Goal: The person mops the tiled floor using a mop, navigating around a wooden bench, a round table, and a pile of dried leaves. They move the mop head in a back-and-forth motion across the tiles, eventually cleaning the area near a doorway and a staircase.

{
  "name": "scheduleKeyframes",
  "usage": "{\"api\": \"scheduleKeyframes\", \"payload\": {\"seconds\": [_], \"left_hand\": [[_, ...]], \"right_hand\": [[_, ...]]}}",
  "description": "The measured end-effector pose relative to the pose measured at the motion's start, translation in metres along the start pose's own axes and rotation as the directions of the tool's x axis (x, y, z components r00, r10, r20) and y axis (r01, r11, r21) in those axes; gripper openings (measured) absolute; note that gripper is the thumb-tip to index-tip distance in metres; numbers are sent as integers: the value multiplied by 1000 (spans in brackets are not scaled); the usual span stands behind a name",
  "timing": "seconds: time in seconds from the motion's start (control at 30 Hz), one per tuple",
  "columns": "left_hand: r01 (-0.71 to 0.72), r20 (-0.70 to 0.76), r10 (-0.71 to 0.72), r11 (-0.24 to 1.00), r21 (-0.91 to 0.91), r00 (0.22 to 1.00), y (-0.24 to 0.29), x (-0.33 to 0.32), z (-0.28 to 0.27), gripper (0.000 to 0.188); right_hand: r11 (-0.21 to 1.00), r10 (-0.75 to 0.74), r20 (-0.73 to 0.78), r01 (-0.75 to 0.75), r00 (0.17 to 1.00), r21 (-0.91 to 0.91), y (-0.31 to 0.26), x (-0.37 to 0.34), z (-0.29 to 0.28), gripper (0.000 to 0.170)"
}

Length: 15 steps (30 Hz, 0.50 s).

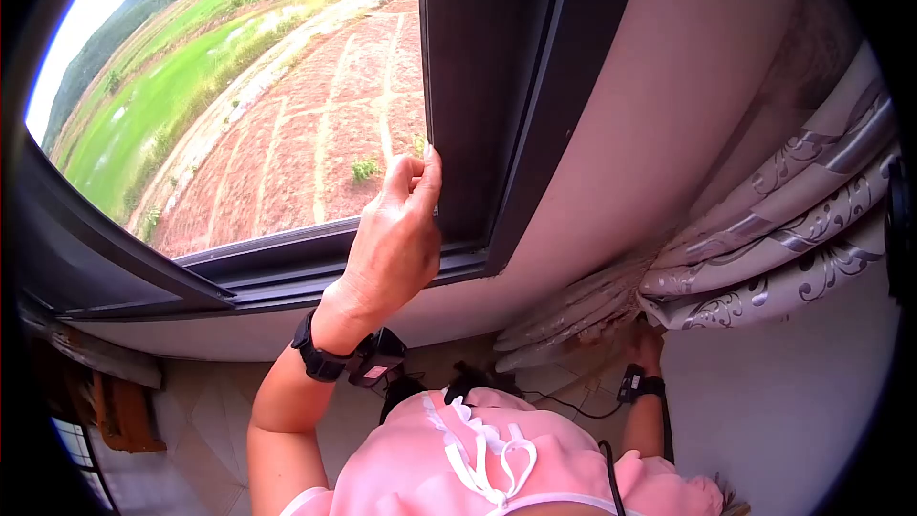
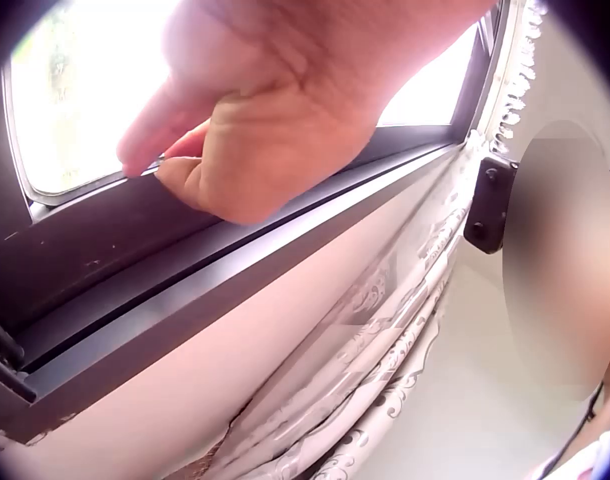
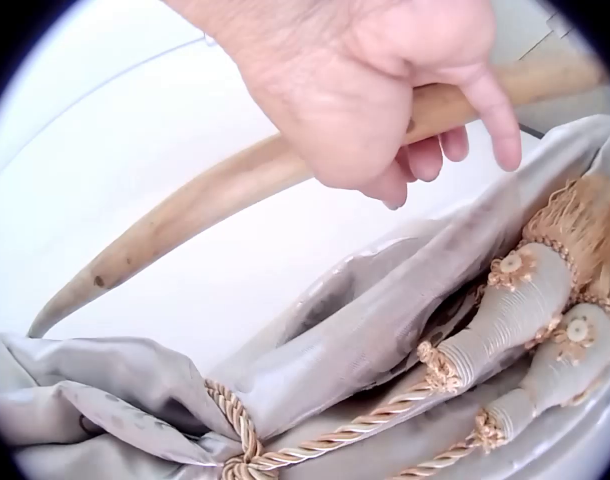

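Observation:
My left hand (image 1: 394,244) is raised at the dark window frame (image 1: 482,86), its fingers bent and thumb and forefinger pinching at the frame's inner edge. In the left wrist view the left hand (image 2: 275,120) covers part of the bright pane, fingertips right at the lower edge of the glass. Low on the right, my right hand (image 3: 375,90) grips a curved, tapering wooden stick (image 3: 185,212), its fingers wrapped behind it. The stick's narrow end reaches down to the left, close over the curtain (image 3: 115,390).
A twisted tieback cord (image 3: 335,440) with tassels (image 3: 515,300) gathers the patterned curtain beside the wall. The dark sill (image 2: 185,300) runs beneath the window. Tiled floor (image 1: 196,411) lies below, and a brown wooden piece of furniture (image 1: 124,411) stands at the far left.

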State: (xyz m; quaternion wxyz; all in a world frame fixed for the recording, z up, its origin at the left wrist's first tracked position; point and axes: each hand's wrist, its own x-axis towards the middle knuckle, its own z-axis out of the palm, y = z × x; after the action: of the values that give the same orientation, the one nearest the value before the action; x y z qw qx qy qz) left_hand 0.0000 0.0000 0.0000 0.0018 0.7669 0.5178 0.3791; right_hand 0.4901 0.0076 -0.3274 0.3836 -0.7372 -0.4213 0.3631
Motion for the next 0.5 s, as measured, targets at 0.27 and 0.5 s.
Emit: {"api": "scheduleKeyframes", "payload": {"seconds": [0.27, 0.5], "left_hand": [[-11, -20, 12, 999, 33, 1000, 9, 5, 12, 51], [-104, 0, 106, 978, -183, 994, 28, -25, -34, 52]], "right_hand": [[812, 295, -14, -243, 955, 530, -1, -53, -17, 28], [839, 240, -119, -144, 963, 526, -22, -161, -29, 26]]}}
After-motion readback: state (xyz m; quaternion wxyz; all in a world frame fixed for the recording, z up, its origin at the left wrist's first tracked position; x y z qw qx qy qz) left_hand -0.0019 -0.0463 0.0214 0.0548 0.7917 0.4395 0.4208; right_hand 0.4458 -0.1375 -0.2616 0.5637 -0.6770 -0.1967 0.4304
